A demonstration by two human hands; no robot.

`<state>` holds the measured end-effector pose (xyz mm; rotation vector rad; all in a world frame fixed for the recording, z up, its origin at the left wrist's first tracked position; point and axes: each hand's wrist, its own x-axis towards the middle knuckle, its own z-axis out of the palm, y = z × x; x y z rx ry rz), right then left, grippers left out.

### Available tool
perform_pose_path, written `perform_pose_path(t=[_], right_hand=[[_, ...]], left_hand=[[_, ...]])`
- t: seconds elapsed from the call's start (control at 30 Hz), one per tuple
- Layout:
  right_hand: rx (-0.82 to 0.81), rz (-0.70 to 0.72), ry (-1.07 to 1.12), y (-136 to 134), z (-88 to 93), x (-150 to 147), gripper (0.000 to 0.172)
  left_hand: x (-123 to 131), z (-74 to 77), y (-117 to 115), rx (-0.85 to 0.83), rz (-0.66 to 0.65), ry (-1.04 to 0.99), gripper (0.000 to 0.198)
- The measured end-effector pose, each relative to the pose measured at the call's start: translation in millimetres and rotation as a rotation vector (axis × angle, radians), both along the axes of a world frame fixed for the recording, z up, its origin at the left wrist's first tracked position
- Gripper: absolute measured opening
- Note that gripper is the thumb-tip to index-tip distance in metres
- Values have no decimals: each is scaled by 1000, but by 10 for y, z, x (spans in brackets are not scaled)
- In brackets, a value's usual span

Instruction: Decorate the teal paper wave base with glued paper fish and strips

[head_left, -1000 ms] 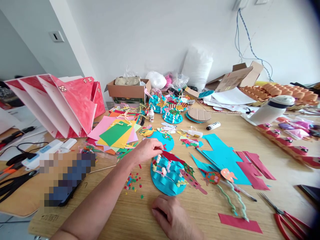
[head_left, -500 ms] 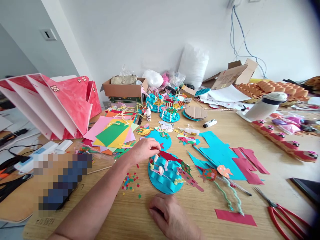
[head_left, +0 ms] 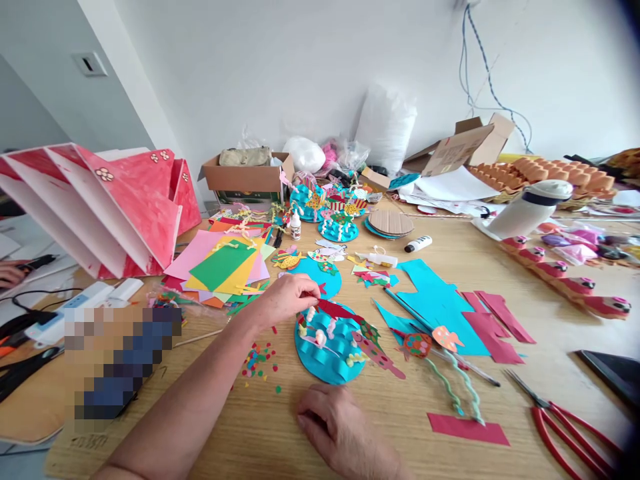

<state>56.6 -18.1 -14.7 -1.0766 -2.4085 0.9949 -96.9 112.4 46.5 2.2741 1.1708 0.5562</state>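
My left hand (head_left: 295,295) reaches over the far edge of a blue paper disc (head_left: 327,373), its thumb and fingers pinched on one end of a dark red paper piece (head_left: 337,309). The disc carries curled blue paper strips and pale fuzzy twisted stems. At its right side are a pink spotted paper fish (head_left: 374,351) and a green spotted cutout (head_left: 370,333). My right hand (head_left: 340,430) rests closed on the table just below the disc, with nothing seen in it. Behind the left hand lies another blue disc (head_left: 320,272) with a red star.
Paper dots (head_left: 260,360) are scattered left of the disc. To the right are blue paper (head_left: 435,300), dark red scraps (head_left: 493,327), two fish on fuzzy stems, and red-handled pliers (head_left: 555,417). A glue bottle (head_left: 295,227) stands behind. Another person's hand (head_left: 13,272) shows at the left edge.
The view has shifted slightly. Both my hands keep nearly the same pose and place. Another person's hand has come into view at the far left.
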Motion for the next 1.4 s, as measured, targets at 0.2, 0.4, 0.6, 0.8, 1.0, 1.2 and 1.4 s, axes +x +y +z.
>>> perform_pose_path(t=[0.2,0.4,0.6,0.8,1.0,1.2,1.4], right_hand=[[-7,-1,4,-4,-28,-12,16],[6,6,10,7,-44,-17,16],[5,3,15,17,-58,-14,15],[6,10,25,31,-80,-15,13],[-5,6,31,26,-66,-20,14],[-10,14,35,21,-55,-10,14],[-20,12,36,24,-52,-15,13]], left_hand=[[-11,-18,6,0,-16,-11,12],[-9,-32,19,9,-28,10,11],[3,9,2,1,-26,11,11],[-4,10,3,-11,-33,22,12],[4,8,5,-14,-27,18,12],[-2,-33,17,3,-26,8,10],[-13,-81,36,-1,-38,-11,11]])
